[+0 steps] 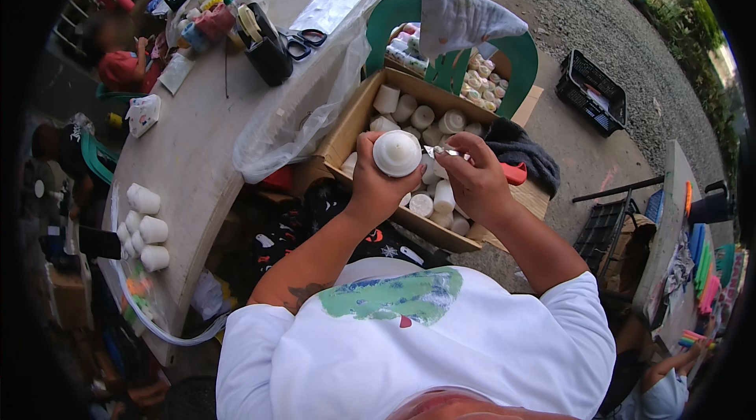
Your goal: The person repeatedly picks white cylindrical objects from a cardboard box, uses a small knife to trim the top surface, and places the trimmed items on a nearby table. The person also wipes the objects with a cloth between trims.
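A round white piece, apparently a wax candle [397, 153] with a stepped top and a small tip, is gripped in my left hand [373, 175] above a cardboard box. In my right hand [474, 175] is a red-handled utility knife [514, 173]; its metal blade end points left at the candle, close to its edge. Whether the blade touches the candle I cannot tell. Below both hands the open cardboard box [352, 107] holds many similar white pieces [422, 117], some lying on their sides. My fingers and palms hide part of the box's contents.
Left stands a curved table [195, 142] with plastic sheeting [295, 124], scissors [304, 42], a black holder [269, 59] and white cups [155, 229]. Behind the box is a green chair [384, 24]. A dark towel [525, 151] hangs at right; a black crate [592, 92] sits beyond. People sit at both sides.
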A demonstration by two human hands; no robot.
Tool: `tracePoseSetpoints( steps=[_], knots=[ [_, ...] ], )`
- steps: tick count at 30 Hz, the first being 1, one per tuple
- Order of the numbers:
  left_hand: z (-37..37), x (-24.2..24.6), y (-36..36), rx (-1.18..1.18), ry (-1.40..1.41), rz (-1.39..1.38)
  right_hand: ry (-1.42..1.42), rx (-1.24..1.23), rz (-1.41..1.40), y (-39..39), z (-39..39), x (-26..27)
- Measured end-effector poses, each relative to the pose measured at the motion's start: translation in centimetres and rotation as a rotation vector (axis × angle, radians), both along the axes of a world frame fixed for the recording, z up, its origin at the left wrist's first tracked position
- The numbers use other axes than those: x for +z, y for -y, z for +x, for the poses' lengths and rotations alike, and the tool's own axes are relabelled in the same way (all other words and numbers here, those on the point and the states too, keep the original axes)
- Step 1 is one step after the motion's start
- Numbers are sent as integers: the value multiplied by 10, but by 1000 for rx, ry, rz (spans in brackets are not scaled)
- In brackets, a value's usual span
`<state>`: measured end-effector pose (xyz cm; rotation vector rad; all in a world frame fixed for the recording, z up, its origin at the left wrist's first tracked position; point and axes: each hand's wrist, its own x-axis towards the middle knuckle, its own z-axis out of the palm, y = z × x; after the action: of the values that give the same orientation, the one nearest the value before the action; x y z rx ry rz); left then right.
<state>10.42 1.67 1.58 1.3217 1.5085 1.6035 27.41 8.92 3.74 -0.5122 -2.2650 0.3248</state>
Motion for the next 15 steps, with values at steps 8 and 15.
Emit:
tracePoseSetpoints(
  steps=[8,15],
  knots=[
    [1,3,4,-29,31,-49,67,11,21,13,4,12],
    [1,-4,7,-49,-31,-41,117,21,18,6,0,17]
  ],
)
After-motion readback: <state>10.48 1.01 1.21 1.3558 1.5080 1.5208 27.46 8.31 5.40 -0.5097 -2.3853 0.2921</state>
